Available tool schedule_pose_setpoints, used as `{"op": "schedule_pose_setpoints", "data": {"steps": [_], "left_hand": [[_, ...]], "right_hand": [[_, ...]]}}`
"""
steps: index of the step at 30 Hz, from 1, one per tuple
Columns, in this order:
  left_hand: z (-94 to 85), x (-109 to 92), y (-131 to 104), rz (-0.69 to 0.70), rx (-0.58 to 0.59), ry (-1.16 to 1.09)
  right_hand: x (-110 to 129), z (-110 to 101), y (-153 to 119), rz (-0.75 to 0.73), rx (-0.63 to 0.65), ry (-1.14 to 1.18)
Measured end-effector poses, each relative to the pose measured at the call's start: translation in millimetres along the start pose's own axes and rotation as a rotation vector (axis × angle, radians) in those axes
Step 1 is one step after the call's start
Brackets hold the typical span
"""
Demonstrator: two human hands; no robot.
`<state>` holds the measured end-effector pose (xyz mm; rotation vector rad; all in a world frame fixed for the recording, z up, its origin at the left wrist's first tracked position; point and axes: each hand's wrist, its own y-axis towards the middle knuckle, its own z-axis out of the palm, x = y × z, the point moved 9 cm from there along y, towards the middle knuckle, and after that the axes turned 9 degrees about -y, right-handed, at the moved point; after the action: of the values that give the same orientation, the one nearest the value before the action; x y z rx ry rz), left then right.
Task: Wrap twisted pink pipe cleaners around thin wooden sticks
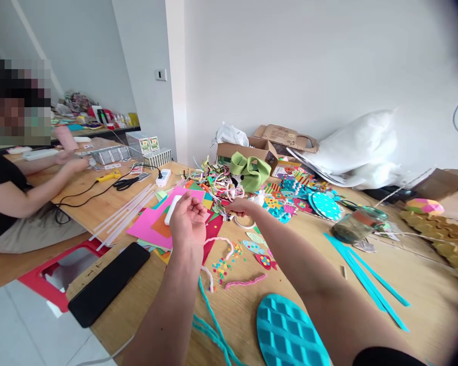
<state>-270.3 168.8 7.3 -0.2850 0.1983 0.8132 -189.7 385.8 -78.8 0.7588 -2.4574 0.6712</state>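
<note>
My left hand (190, 216) is palm up over coloured paper sheets, its fingers loosely curled and nothing visible in the palm. Just behind it a white object (173, 211) lies on the pink paper (147, 227). My right hand (242, 207) reaches to the front edge of a tangled heap of colourful craft scraps (213, 178), its fingers drawn together; what they hold, if anything, is too small to make out. Beside that hand is a pale ring (244, 221). Nearer to me lie paper fish (265, 261), small coloured dots (221, 268) and a pink fuzzy stem (245, 281).
A turquoise oval with a raised grid (290, 330) lies between my forearms. To the right are turquoise strips (366, 277) and a glass jar (356, 226); to the left, a black phone (109, 284) near the table edge. Another person's hands (74, 160) work at far left.
</note>
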Motion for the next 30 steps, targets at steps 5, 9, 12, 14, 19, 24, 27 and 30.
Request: {"op": "schedule_pose_setpoints", "data": {"steps": [5,9,12,14,19,24,27,30], "left_hand": [[1.4,5.5,-2.4,-0.03,-0.008,0.006],[5.3,9.7,-1.3,-0.046,0.066,0.093],[3.2,11.0,4.4,-0.012,0.103,0.244],[-4.2,15.3,10.7,-0.011,0.078,0.346],[-27.6,34.0,26.9,-0.082,0.012,0.562],[-39.4,26.9,38.9,0.03,-0.027,0.655],[-38.8,16.1,43.5,0.152,-0.016,0.742],[-42.7,14.0,47.5,0.186,-0.022,0.779]], "right_hand": [[-11.5,9.0,-27.2,0.041,0.172,0.123],[-5.2,11.2,-45.0,-0.036,0.153,0.217],[3.0,9.0,-54.4,-0.116,0.057,0.235],[9.8,6.7,-60.7,-0.167,-0.03,0.211],[33.7,0.6,-83.6,-0.294,-0.267,0.086],[49.8,3.7,-103.6,-0.378,-0.389,-0.049],[53.6,5.8,-108.7,-0.402,-0.429,-0.129],[56.9,6.4,-110.7,-0.412,-0.461,-0.212]]}}
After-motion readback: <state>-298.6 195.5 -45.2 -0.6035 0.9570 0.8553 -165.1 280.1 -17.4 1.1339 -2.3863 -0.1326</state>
